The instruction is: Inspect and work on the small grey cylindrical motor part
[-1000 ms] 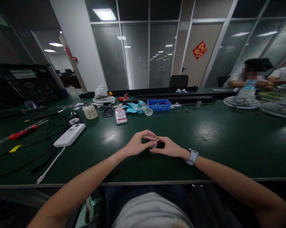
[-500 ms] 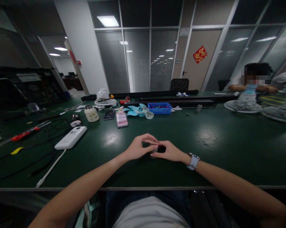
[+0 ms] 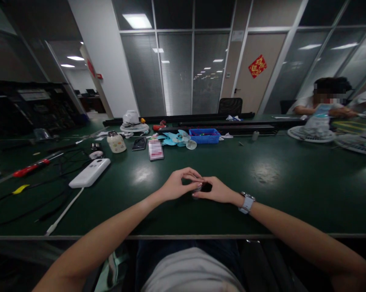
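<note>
My left hand (image 3: 180, 183) and my right hand (image 3: 217, 189) meet over the middle of the green table (image 3: 170, 219), fingertips nearly together. Between their thumbs and fingers is a small greyish, seemingly cylindrical thing (image 3: 197, 190), mostly covered by the fingers. Its kind cannot be made out. Both hands have curled fingers and seem closed on it from opposite sides, low over the tabletop. A watch (image 3: 247, 202) with a pale strap is on my right wrist.
At left lie a white power bank (image 3: 90, 173), black cables and a red-handled tool (image 3: 32, 168). Farther back are a cream bottle (image 3: 116, 142), a phone (image 3: 139, 143), blue fan blades (image 3: 172, 139), a blue bin (image 3: 204, 136) and a small grey cylinder (image 3: 255, 136). A person (image 3: 325, 97) works at right.
The view has tipped slightly, so the table appears a little higher. Both hands keep almost the same pose around the small greyish thing.
</note>
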`<state>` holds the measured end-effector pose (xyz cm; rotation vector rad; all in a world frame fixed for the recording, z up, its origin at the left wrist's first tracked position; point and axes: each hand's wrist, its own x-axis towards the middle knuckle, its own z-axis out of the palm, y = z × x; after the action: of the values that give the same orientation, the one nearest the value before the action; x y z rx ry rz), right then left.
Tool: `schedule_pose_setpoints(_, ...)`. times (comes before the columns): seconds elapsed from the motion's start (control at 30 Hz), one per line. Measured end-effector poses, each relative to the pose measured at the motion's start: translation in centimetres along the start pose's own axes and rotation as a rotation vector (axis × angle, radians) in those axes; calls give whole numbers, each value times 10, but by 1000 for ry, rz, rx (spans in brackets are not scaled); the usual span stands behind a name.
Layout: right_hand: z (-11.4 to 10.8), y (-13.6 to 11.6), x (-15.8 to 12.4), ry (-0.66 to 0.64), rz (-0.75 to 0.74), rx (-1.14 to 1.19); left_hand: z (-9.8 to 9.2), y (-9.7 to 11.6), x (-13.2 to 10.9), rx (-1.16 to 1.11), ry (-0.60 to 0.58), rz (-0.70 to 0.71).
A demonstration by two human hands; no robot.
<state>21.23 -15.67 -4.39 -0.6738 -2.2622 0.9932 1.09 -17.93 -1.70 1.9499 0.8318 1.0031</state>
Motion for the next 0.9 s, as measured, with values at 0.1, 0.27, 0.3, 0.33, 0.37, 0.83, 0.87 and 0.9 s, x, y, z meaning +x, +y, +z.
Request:
schedule_pose_setpoints(0.1,-1,0,0,8,-7,-12,0,1,0,5,-8,2)
schedule_pose_setpoints(0.27,-1,0,-1,11,-18,-23,-1,2,0,9,-16,4)
schedule_pose_setpoints(0.3,-1,0,-1,9,-16,-23,-1,1,1,8,-17,3)
schedule_pose_setpoints(0.33,-1,0,-1,6,-13,-22,-1,0,1,6,-17,1)
schedule_pose_setpoints(0.37,-1,0,-1,3,-10,-20,-1,0,1,5,-17,-2)
schedule_pose_setpoints(0.83,-1,-1,-1,7,-16,-42,-2,1,1,37,-24,-2)
schedule_pose_setpoints(0.87,-1,-1,-1,6,-15,-43,-2,0,1,38,-20,0)
schedule_pose_setpoints(0.9,-1,-1,-1,5,-14,-42,-2,-1,1,39,-19,2)
